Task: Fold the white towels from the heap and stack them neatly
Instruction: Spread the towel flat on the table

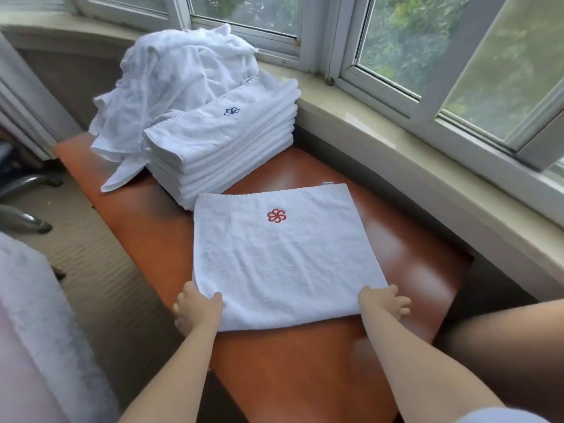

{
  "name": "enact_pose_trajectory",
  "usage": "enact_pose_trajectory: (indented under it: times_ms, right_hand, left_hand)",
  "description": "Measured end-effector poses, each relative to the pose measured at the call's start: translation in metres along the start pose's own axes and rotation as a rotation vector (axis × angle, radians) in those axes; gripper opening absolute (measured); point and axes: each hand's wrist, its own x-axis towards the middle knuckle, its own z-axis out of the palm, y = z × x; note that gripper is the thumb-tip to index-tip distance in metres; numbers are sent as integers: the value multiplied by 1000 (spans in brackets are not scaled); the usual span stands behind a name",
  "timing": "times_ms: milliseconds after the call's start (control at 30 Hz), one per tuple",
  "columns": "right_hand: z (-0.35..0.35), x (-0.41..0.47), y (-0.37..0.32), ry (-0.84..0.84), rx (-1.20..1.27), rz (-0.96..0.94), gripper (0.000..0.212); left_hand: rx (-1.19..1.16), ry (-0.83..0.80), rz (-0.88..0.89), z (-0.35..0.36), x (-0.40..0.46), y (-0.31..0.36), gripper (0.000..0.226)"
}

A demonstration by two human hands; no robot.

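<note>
towel flat on table, left hand and right hand pinching near corners; lift both evenly, meet far edge squarely

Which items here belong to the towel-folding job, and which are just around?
Job: flat white towel with red flower logo, held by left hand and right hand; stack of folded white towels; crumpled white heap.
Around: orange-brown table; windowsill.

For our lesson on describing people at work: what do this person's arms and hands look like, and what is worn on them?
Both forearms are bare, with no gloves, rings, watch or bracelets visible on the left hand or right hand. A bit of pale blue fabric shows at the bottom right corner by the right arm, possibly a sleeve.
</note>
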Motion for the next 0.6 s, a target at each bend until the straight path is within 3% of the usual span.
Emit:
enact_pose_trajectory:
  times_ms: [233, 300, 433, 600]
  right_hand:
    - [-5, 8, 31, -94, 152, -79, 40]
    - [-12, 12, 36, -135, 262, -82, 36]
    - [-32, 11, 55, -92, 506, -44, 31]
    - [-55, 4, 103, -102, 566, 27, 35]
  left_hand:
    - [9, -10, -41, 7, -34, -34, 52]
    - [-187, 36, -90, 7, -38, -42, 46]
    - [-834, 89, -287, 0, -56, -61, 32]
    - [-983, 86, -439, 8, -100, -95, 24]
